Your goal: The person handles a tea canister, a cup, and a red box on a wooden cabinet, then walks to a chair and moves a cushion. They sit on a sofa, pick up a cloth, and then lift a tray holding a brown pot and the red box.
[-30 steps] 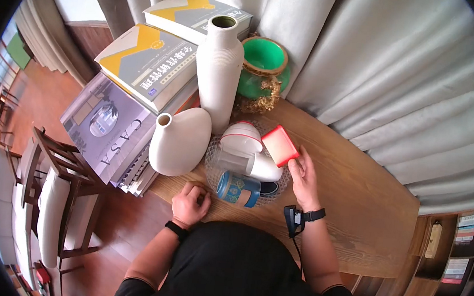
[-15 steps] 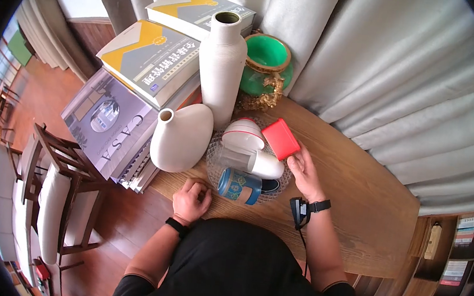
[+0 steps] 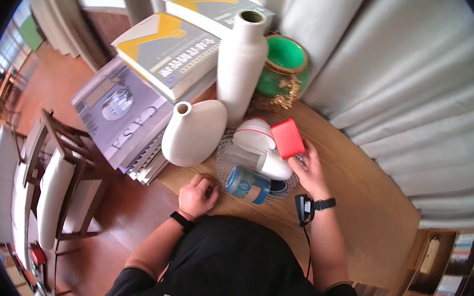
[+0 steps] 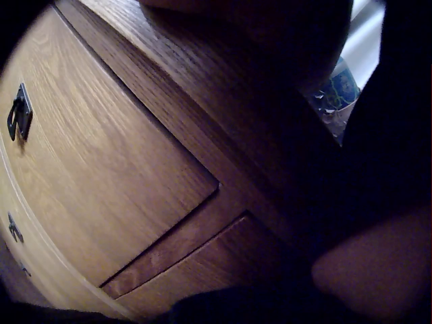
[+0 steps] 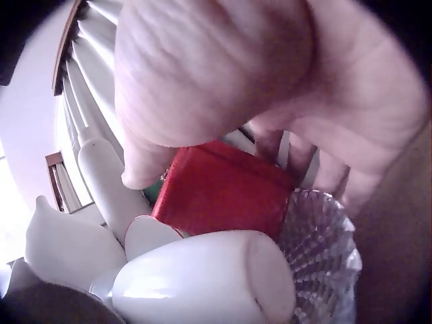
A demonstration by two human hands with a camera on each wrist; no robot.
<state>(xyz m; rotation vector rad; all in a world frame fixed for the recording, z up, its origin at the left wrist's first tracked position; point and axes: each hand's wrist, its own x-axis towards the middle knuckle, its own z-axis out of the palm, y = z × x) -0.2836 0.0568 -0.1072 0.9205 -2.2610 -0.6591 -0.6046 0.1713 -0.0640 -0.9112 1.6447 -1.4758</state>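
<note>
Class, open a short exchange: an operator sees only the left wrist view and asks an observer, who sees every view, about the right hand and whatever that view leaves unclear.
Operator: I see wooden drawer fronts and a sliver of something blue. What is the right hand holding?
Observer: A red box.
Operator: And where is the left hand?
Observer: At the table's near edge, fingers curled.

Wooden table (image 3: pixel 360 234) (brown, grained) beneath books (image 3: pixel 166 55), white vases (image 3: pixel 193 135), green pot (image 3: pixel 274 83), glass bowl (image 5: pixel 324 236).
</note>
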